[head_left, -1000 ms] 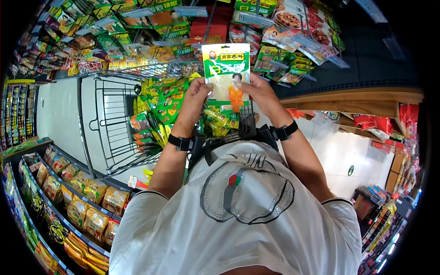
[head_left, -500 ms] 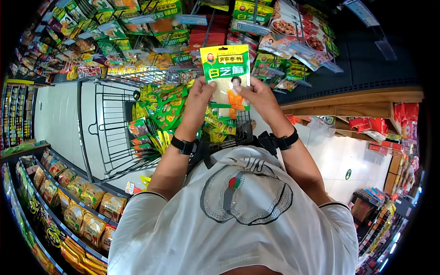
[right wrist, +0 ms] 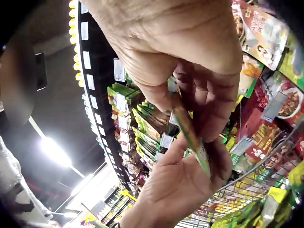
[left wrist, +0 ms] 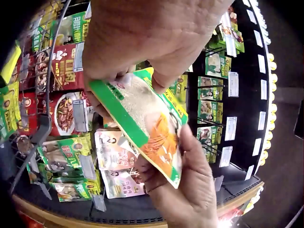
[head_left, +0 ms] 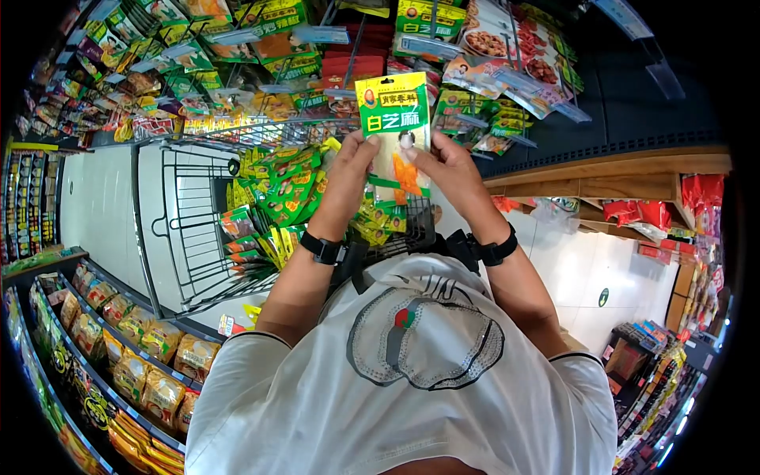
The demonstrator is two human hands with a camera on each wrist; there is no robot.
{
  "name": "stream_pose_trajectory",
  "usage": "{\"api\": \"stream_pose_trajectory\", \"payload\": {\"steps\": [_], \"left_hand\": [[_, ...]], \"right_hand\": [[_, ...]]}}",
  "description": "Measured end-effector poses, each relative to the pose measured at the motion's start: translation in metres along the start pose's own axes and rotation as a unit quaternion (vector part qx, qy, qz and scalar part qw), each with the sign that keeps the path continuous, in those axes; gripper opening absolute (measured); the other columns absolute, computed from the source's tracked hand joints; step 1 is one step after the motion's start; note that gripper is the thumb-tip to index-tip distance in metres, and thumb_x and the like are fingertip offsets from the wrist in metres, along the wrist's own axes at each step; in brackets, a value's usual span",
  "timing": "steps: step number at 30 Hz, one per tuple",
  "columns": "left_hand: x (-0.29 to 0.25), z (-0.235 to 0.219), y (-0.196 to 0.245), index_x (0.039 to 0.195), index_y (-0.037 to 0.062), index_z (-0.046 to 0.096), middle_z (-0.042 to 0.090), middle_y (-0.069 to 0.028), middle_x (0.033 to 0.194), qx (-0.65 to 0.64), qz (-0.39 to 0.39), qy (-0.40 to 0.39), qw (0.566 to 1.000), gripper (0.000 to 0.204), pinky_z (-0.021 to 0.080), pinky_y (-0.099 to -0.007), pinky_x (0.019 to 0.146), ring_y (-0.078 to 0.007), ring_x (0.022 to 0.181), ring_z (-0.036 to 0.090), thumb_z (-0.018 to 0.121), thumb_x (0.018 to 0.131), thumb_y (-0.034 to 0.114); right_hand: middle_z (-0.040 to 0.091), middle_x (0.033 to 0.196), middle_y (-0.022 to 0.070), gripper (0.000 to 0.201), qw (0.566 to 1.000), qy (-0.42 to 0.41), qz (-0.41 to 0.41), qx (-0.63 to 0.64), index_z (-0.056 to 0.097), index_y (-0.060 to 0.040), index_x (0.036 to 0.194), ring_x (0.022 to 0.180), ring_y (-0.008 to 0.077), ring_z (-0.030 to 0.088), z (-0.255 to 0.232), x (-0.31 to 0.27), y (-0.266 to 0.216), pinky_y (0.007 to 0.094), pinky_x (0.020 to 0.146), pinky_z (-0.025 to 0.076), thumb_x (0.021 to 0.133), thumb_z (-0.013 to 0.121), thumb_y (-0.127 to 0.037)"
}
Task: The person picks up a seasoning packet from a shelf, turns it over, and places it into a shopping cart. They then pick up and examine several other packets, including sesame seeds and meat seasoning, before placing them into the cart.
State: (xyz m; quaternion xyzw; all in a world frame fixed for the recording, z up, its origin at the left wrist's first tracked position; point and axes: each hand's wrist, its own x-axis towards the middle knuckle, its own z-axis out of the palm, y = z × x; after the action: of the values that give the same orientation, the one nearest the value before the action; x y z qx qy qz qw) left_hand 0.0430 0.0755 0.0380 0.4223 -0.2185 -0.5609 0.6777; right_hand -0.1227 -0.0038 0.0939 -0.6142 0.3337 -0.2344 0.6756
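Note:
Both hands hold up a yellow-and-green packet of white sesame seeds (head_left: 394, 119), its printed front facing the head camera. The left hand (head_left: 352, 176) pinches one side edge, thumb on the front. On the opposite edge, the right hand (head_left: 455, 176) grips with its thumb over the front. From the left wrist, the packet (left wrist: 135, 107) shows its clear window with pale seeds and an orange-clothed figure. In the right wrist view the packet (right wrist: 189, 130) appears nearly edge-on between the two hands, with the right fingers curled behind it.
A wire shopping cart (head_left: 180, 237) stands ahead on the left, containing many green and yellow packets (head_left: 293, 186). Beyond the hands, hanging seasoning packets (head_left: 431, 20) fill a rack. A wooden shelf edge (head_left: 609, 165) runs along the right; bagged goods (head_left: 162, 392) line the lower-left shelves.
The packet first tipped upright, so glare left its front and the label became clear. Since then it has turned slightly, and the left hand has shifted a little to the right.

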Motion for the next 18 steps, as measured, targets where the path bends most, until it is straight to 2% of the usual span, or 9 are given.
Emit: {"api": "stream_pose_trajectory", "payload": {"steps": [4,5,6,7,8,9,12,15,18], "left_hand": [[-0.003,0.018,0.016,0.134,0.0009,0.048,0.057,-0.012,0.129,-0.134,-0.1,-0.085,0.982,0.045,0.046,-0.0372,0.1,-0.0215,0.117,0.056,0.05,0.102,0.032],[0.003,0.0,-0.01,0.141,0.0017,0.042,0.05,-0.0174,0.139,-0.078,-0.044,-0.123,0.988,0.052,0.048,-0.0424,0.098,-0.0255,0.121,0.054,0.042,0.104,0.037],[0.005,0.004,-0.007,0.142,0.0021,0.04,0.048,-0.0185,0.141,-0.143,-0.06,-0.136,0.979,0.053,0.048,-0.0441,0.097,-0.0266,0.121,0.054,0.041,0.104,0.039],[0.006,0.01,-0.004,0.143,0.0025,0.038,0.046,-0.0196,0.142,-0.207,-0.076,-0.147,0.964,0.055,0.048,-0.0459,0.097,-0.0277,0.121,0.054,0.039,0.103,0.04],[0.009,0.014,-0.001,0.144,0.003,0.037,0.044,-0.0207,0.144,-0.27,-0.092,-0.157,0.946,0.056,0.049,-0.0477,0.096,-0.0288,0.121,0.054,0.038,0.103,0.042],[0.016,0.011,-0.003,0.146,0.0037,0.033,0.041,-0.023,0.145,-0.399,-0.138,-0.197,0.885,0.06,0.049,-0.0511,0.095,-0.0319,0.12,0.054,0.036,0.102,0.045],[0.022,0.012,-0.009,0.144,0.0029,0.037,0.044,-0.0233,0.143,-0.463,-0.181,-0.223,0.838,0.061,0.048,-0.0534,0.096,-0.0339,0.117,0.055,0.037,0.101,0.047],[0.019,0.022,-0.005,0.134,-0.0013,0.047,0.054,-0.0239,0.129,-0.402,-0.175,-0.162,0.884,0.056,0.052,-0.0501,0.094,-0.0328,0.109,0.059,0.041,0.101,0.044],[0.027,0.023,-0.019,0.131,0.0003,0.05,0.06,-0.0198,0.121,-0.281,-0.126,-0.033,0.951,0.054,0.055,-0.0443,0.09,-0.0284,0.1,0.064,0.043,0.101,0.044]], "right_hand": [[0.066,0.11,0.0071,0.041,0.997,-0.073,-0.023,0.015,0.057,-0.0045,0.129,0.098,0.0117,0.061,0.01,-0.011,-0.02,0.0286,0.082,0.05,0.097,0.063,-0.029],[0.065,0.114,0.0092,0.043,0.994,-0.098,-0.033,-0.021,0.056,-0.0042,0.13,0.1,0.0136,0.062,0.011,-0.012,-0.019,0.0299,0.083,0.051,0.097,0.062,-0.03],[0.064,0.117,0.0113,0.044,0.99,-0.122,-0.043,-0.057,0.056,-0.004,0.131,0.102,0.0156,0.062,0.012,-0.012,-0.018,0.0311,0.083,0.051,0.097,0.062,-0.031],[0.056,0.13,0.0124,0.044,0.983,-0.154,-0.058,-0.082,0.05,-0.0023,0.136,0.118,0.0192,0.057,0.012,-0.012,-0.023,0.0327,0.096,0.048,0.099,0.058,-0.026],[0.055,0.131,0.013,0.044,0.981,-0.158,-0.07,-0.085,0.05,-0.0023,0.137,0.118,0.0196,0.056,0.012,-0.012,-0.022,0.0328,0.096,0.048,0.099,0.058,-0.026],[0.054,0.132,0.0136,0.044,0.98,-0.161,-0.082,-0.088,0.05,-0.0023,0.137,0.119,0.02,0.056,0.012,-0.013,-0.022,0.033,0.097,0.048,0.099,0.058,-0.025],[0.054,0.133,0.0133,0.043,0.975,-0.172,-0.101,-0.098,0.051,-0.0024,0.136,0.12,0.0202,0.056,0.008,-0.015,-0.024,0.0333,0.098,0.047,0.1,0.057,-0.025],[0.057,0.13,0.0119,0.04,0.985,-0.167,-0.042,-0.024,0.053,-0.0017,0.133,0.12,0.0194,0.056,0.004,-0.017,-0.02,0.0333,0.099,0.046,0.1,0.057,-0.025],[0.061,0.121,0.0079,0.035,0.993,-0.107,0.012,0.058,0.056,-0.002,0.127,0.114,0.0155,0.057,-0.006,-0.007,-0.003,0.0315,0.096,0.047,0.1,0.057,-0.024]]}}
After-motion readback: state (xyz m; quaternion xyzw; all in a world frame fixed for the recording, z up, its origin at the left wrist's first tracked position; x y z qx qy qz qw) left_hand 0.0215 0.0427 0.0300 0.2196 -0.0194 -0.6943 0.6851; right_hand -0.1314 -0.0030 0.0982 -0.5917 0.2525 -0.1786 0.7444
